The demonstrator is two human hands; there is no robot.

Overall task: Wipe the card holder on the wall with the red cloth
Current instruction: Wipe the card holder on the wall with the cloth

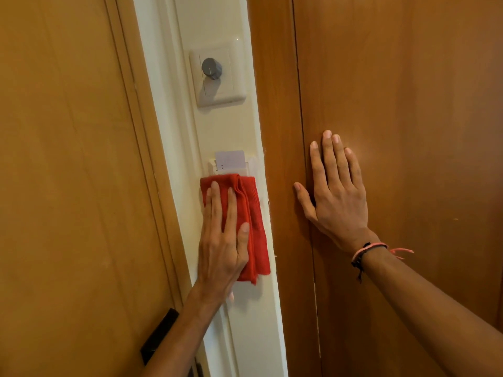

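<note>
A narrow strip of cream wall runs between a wooden door on the left and a darker wooden panel on the right. High on the strip sits a white switch plate with a grey dial knob. Below it the card holder shows only its top edge, with a pale key card standing in its slot. The red cloth, folded and hanging long, covers the holder's lower part. The left hand lies flat with fingers spread, pressing the cloth against the wall. The right hand rests open and empty, palm flat on the wooden panel, a braided bracelet at its wrist.
</note>
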